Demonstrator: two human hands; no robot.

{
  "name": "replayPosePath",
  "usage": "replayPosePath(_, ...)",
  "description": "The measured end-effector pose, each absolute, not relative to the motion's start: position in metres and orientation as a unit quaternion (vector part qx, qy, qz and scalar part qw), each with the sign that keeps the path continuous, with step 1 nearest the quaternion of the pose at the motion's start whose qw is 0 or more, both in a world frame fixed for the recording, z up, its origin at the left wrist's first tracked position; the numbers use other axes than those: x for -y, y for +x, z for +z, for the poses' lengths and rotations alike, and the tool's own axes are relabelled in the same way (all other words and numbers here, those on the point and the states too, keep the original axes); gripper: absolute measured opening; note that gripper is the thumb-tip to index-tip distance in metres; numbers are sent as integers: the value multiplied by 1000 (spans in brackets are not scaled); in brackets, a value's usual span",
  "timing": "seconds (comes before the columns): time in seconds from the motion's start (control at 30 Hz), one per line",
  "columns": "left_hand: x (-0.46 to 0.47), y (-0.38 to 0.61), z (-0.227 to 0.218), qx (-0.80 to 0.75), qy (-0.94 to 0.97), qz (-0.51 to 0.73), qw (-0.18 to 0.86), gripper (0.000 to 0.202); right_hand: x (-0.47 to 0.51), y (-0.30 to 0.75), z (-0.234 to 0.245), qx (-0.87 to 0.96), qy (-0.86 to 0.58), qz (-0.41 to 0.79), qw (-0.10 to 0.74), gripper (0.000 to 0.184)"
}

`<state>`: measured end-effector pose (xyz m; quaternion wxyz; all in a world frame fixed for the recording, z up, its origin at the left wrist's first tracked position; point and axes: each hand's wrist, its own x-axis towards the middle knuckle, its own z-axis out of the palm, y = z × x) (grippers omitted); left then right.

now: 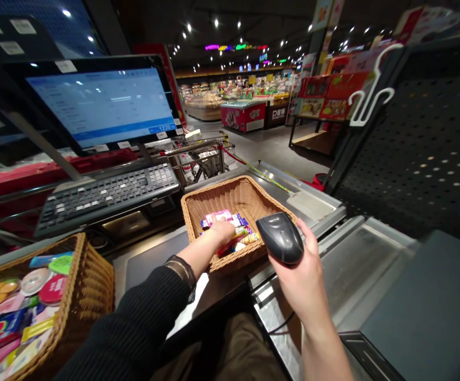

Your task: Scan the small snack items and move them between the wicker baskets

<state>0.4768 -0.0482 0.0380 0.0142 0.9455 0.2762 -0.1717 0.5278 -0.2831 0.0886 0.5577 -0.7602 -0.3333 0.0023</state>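
Observation:
My right hand (pixel 301 270) is wrapped round a black handheld barcode scanner (pixel 281 238), raised over the near right corner of a wicker basket (pixel 192 203). Into that basket reaches my left hand (pixel 222 230), its fingertips closed on the edge of a small pink packet (pixel 219 215). The far fingers are partly hidden, so the grip shows only in part. Around the hand lie several small sweet packets, purple, red and yellow. A yellow-and-white wrapped piece (pixel 249 239) rests near the scanner's tip.
A second wicker basket (pixel 95 275) full of colourful sweets stands at the left. Behind it are a keyboard (pixel 111 193) and a till monitor (pixel 107 106). A metal counter (pixel 357 254) runs to the right, with a dark perforated panel (pixel 432 132) above. A shopping trolley (pixel 210 159) stands beyond.

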Motion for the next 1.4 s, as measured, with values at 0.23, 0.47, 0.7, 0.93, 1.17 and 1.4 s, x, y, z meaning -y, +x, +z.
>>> replayPosePath(0.23, 51, 478, 44, -279, 938, -207, 8, 22, 285, 525, 91, 349, -759, -6, 550, 45)
replayPosePath(0.47, 65, 458, 76, -293, 942, -165, 10, 26, 284, 522, 94, 362, -739, 8, 568, 71)
replayPosePath(0.7, 98, 381, 112, -270, 961, 18, -52, 20, 271, 506, 96, 418, -712, 9, 565, 72)
replayPosePath(0.93, 124, 271, 123, -372, 922, 102, -45, 16, 238, 475, 104, 518, -665, 32, 536, 73)
replayPosePath(1.17, 144, 162, 107, -474, 861, 173, -63, 11, 203, 411, 114, 645, -579, 58, 495, 39)
replayPosePath(1.4, 123, 66, 100, -582, 796, 138, -93, 14, 192, 357, 116, 712, -535, 84, 447, 30)
